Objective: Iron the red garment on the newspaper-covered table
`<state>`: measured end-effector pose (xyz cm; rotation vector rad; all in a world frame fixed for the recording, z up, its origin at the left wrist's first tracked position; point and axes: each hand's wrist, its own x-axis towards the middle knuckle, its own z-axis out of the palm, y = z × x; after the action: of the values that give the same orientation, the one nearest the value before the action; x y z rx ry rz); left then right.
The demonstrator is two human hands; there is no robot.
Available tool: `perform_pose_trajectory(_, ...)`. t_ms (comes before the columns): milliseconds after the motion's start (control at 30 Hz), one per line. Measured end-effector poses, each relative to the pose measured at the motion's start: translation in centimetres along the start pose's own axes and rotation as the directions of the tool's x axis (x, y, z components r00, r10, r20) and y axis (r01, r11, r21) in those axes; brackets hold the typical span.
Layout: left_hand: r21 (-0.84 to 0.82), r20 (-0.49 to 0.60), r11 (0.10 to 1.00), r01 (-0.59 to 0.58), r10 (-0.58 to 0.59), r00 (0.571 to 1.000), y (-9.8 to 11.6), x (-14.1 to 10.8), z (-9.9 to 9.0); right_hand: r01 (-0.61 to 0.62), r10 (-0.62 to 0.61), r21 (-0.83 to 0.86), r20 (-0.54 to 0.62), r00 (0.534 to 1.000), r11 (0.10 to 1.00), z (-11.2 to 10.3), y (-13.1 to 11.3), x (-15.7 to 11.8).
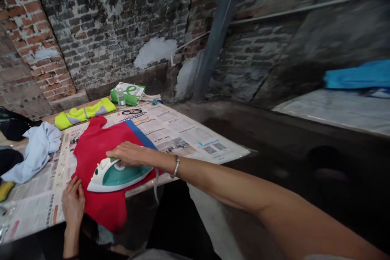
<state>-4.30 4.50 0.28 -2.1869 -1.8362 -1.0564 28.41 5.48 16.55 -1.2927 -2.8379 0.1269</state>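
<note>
A red garment (pixel 103 140) with a blue strip along its right side lies on the newspaper-covered table (pixel 195 130), and its lower part hangs over the front edge. My right hand (pixel 129 153) is wrapped round the handle of a teal and white iron (pixel 122 176), whose soleplate rests on the red cloth with its tip pointing left. A cord hangs down behind the iron. At the garment's left edge, my left hand (pixel 73 197) lies on the cloth with its fingers spread a little, holding nothing.
A yellow reflective garment (pixel 85 114), a clear bottle (pixel 120 98), a green and white bag (pixel 131 92) and glasses (pixel 132 111) are at the back. Pale blue cloth (pixel 39 150) lies left. Another table (pixel 341 109) with blue cloth (pixel 358 75) stands right.
</note>
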Motion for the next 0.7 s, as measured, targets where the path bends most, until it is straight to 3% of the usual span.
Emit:
perform_pose_trajectory(133, -0.011, -0.007, 1.000, 0.001, -0.001, 1.000, -0.1, -0.1, 0.0, -0.032, 0.032, -0.003, -0.014, 0.999, 0.999, 0.4, 0.8, -0.6)
perform_pose_trajectory(233, -0.019, -0.003, 1.000, -0.007, 0.007, 1.000, 0.1, -0.4, -0.1, -0.200, 0.200, 0.012, 0.016, 0.980, 0.980, 0.7, 2.4, -1.7)
perform_pose_trajectory(400, -0.029, -0.029, 1.000, 0.002, -0.003, 1.000, 0.1, -0.7, 0.3, -0.558, 0.558, -0.015, 0.006, 0.830, 0.830, 0.4, 4.5, -2.8)
perform_pose_trajectory(467, -0.030, -0.032, 1.000, -0.001, 0.000, 1.000, 0.0, -0.7, 0.4, -0.629, 0.628, 0.020, 0.055, 0.777, 0.777, -0.3, 5.1, -3.1)
perform_pose_trajectory(533, 0.005, -0.041, 1.000, 0.006, -0.006, 0.999, 0.3, -0.8, 0.3, -0.654, 0.633, 0.108, 0.175, 0.754, 0.749, -1.1, 5.7, -3.4)
perform_pose_trajectory(600, 0.082, -0.071, 0.996, 0.016, -0.010, 0.997, 1.6, -0.9, 0.2, -0.649, 0.593, 0.222, 0.272, 0.758, 0.728, -1.5, 6.3, -3.8)
perform_pose_trajectory(700, 0.134, -0.046, 0.989, -0.066, 0.073, 0.996, 6.1, -1.1, 0.8, -0.626, 0.569, 0.352, 0.264, 0.779, 0.696, -1.1, 6.9, -3.9)
